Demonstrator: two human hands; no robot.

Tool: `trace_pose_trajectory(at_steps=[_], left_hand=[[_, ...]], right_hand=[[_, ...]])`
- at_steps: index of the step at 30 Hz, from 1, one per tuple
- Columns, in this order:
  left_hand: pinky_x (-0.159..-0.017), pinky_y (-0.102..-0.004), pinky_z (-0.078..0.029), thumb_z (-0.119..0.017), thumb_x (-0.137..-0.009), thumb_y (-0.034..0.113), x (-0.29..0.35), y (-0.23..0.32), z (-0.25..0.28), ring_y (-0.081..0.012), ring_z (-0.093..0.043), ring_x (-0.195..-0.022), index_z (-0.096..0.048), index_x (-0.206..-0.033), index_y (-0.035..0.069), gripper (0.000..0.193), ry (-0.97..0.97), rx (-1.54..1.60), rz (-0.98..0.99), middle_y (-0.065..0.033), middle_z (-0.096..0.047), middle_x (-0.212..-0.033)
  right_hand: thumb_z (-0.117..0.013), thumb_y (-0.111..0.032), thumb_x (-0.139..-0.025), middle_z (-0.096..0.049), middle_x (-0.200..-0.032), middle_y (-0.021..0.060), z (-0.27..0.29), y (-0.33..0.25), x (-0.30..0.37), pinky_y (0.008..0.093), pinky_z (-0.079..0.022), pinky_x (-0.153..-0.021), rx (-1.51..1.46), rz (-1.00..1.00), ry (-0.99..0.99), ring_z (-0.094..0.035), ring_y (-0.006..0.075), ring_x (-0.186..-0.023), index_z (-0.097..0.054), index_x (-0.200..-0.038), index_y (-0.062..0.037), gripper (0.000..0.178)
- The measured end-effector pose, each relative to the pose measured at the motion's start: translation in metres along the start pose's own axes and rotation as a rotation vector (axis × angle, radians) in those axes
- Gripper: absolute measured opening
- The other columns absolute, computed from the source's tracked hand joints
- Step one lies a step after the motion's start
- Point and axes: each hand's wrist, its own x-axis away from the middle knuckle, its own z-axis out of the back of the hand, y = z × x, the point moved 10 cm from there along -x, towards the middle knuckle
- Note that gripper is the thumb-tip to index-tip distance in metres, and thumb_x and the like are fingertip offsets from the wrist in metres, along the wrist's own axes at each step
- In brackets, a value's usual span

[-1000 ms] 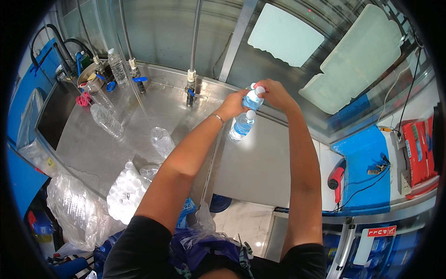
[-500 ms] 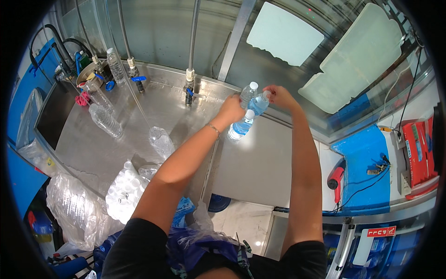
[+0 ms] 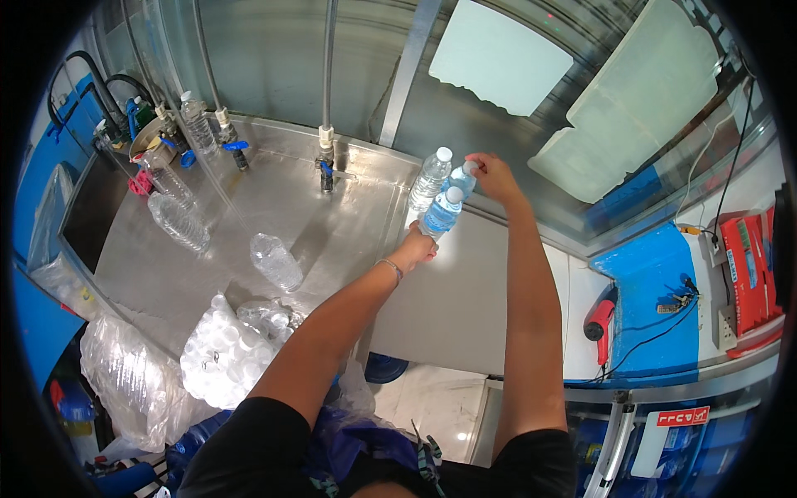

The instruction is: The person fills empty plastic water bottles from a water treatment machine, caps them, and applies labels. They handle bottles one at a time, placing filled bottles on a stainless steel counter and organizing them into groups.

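Three clear plastic water bottles with white caps stand close together at the far end of the grey counter panel (image 3: 465, 290). My left hand (image 3: 418, 246) is closed round the lower part of the nearest water bottle (image 3: 441, 214), which has a blue label. At the bottle behind it on the right (image 3: 462, 180), my right hand (image 3: 491, 176) has its fingers pinched at the white cap. The third bottle (image 3: 430, 178), on the left, is touched by neither hand and its label, if any, does not show.
On the left is a steel sink (image 3: 224, 274) with taps fitted with blue levers (image 3: 237, 145). Uncapped empty bottles (image 3: 276, 262) lie or lean in it. A bag of white caps (image 3: 222, 353) sits at its near edge. A red hair-dryer-shaped tool (image 3: 601, 322) lies at the right.
My left hand has come down and nearer, from beside the left rear bottle to the lower part of the front bottle. My right hand stays at the right rear bottle's cap.
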Motion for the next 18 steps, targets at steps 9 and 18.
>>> trace_pose_trajectory(at_steps=[9,18], left_hand=[[-0.082,-0.0415,-0.052,-0.048,-0.084,-0.003,-0.063,-0.006,-0.077,-0.0254,-0.061,-0.096,0.001,-0.155,0.021,0.089,-0.294,0.267,0.062,-0.0128,-0.055,-0.113],[-0.084,-0.0414,-0.048,-0.046,-0.084,-0.002,-0.067,0.017,-0.031,-0.0223,-0.058,-0.104,-0.02,-0.15,0.012,0.073,0.001,0.392,-0.039,-0.0056,-0.055,-0.107]], right_hand=[[-0.076,-0.019,-0.076,-0.065,-0.103,0.024,0.013,0.024,0.044,0.0445,-0.051,-0.08,0.214,-0.201,0.007,-0.064,0.0388,-0.092,-0.068,-0.102,-0.0054,0.031],[-0.072,-0.008,-0.078,-0.063,-0.095,0.0228,0.023,0.052,0.02,0.045,-0.051,-0.081,0.22,-0.017,0.168,-0.063,0.0403,-0.09,-0.069,-0.101,-0.0092,0.023]])
